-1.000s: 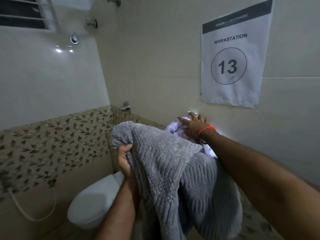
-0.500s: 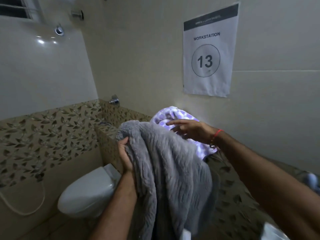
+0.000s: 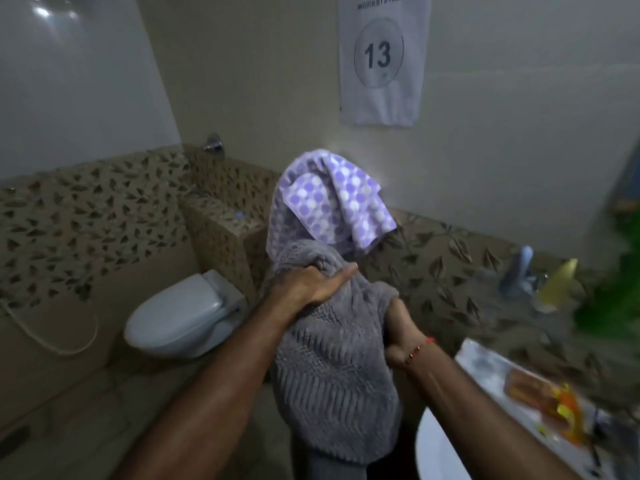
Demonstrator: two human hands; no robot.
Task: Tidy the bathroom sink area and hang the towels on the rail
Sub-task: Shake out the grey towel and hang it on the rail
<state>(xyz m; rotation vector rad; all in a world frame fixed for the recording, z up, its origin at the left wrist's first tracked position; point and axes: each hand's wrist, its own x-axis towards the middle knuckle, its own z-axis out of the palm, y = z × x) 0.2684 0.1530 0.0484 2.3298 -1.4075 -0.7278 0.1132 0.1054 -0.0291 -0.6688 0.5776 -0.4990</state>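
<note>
A grey ribbed towel (image 3: 332, 368) hangs bunched in front of me, below the middle of the view. My left hand (image 3: 308, 285) grips its top edge. My right hand (image 3: 398, 337) holds its right side, the fingers hidden in the fabric. Behind and above it a purple towel with white dots (image 3: 329, 199) hangs draped against the wall. The rail under the purple towel is hidden by the cloth.
A white toilet (image 3: 183, 317) stands at the left below a leaf-patterned tile band. At the lower right is the white sink (image 3: 440, 452) with blurred bottles (image 3: 557, 282), a green plant (image 3: 613, 292) and orange items on its counter. A "13" sign (image 3: 381, 57) hangs above.
The view has tilted down and to the right. My right hand left the purple towel and now grips the grey towel's side. My left hand shifted onto the towel's top.
</note>
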